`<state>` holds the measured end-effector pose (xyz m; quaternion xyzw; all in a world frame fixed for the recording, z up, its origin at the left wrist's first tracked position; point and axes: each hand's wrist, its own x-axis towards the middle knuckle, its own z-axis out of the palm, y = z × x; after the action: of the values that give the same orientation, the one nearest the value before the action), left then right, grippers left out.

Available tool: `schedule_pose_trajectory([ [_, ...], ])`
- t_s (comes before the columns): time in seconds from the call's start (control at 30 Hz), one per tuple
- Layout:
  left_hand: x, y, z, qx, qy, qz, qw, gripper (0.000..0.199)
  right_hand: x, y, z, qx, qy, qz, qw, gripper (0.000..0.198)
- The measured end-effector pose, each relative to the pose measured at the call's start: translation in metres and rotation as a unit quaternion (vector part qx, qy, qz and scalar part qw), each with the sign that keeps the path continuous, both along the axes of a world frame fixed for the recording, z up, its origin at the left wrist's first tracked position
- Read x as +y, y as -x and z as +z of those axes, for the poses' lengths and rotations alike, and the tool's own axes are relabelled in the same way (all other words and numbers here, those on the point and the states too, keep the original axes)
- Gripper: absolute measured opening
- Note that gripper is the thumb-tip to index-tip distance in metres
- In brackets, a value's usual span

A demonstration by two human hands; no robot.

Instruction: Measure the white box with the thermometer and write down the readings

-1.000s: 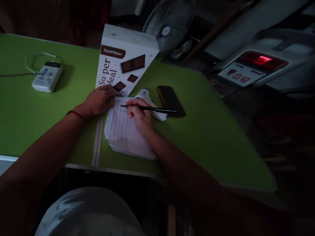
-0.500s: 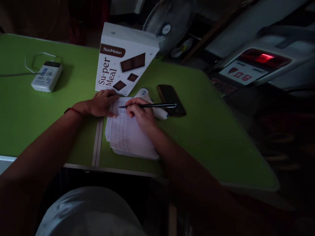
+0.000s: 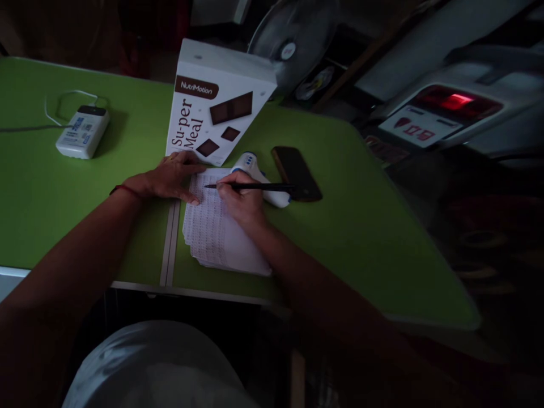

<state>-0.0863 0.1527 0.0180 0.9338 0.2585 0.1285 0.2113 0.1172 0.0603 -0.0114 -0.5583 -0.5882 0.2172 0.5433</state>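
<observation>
A stack of paper sheets (image 3: 221, 243), covered with rows of small writing on its left part, lies on the green table. My right hand (image 3: 244, 198) is closed around a black pen (image 3: 272, 186), its tip at the upper part of the top sheet. Fingers spread, my left hand (image 3: 174, 177) rests across the sheet's upper left edge and the table. Just beyond the left fingers stands a white box (image 3: 212, 102) printed "NutriMotion Su-per Meal". Behind my right hand lies a white device with blue buttons (image 3: 249, 162), partly covered by the hand.
A dark phone (image 3: 296, 173) lies right of the white device. At the left of the green table (image 3: 340, 243) sits a white box-shaped device (image 3: 83, 133) with a cable. Behind the table are a fan (image 3: 289, 48) and a machine with a red-lit display (image 3: 461, 102).
The pen has tilted slightly in my right hand, its back end now a little lower and further left. My left hand stays almost in place.
</observation>
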Motion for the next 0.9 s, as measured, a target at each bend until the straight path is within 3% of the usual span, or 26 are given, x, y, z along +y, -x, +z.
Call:
schedule_pose_trajectory([
  [0.43, -0.0022, -0.0024, 0.0014, 0.003, 0.004, 0.007, 1.000, 0.103, -0.0014, -0.0014, 0.0033, -0.029, 0.010, 0.037, 0.999, 0.007],
  [0.9, 0.0001, -0.0020, -0.0010, 0.000, 0.005, 0.001, 1.000, 0.102, -0.0009, -0.0018, -0.0014, -0.021, 0.006, 0.016, 1.000, 0.007],
])
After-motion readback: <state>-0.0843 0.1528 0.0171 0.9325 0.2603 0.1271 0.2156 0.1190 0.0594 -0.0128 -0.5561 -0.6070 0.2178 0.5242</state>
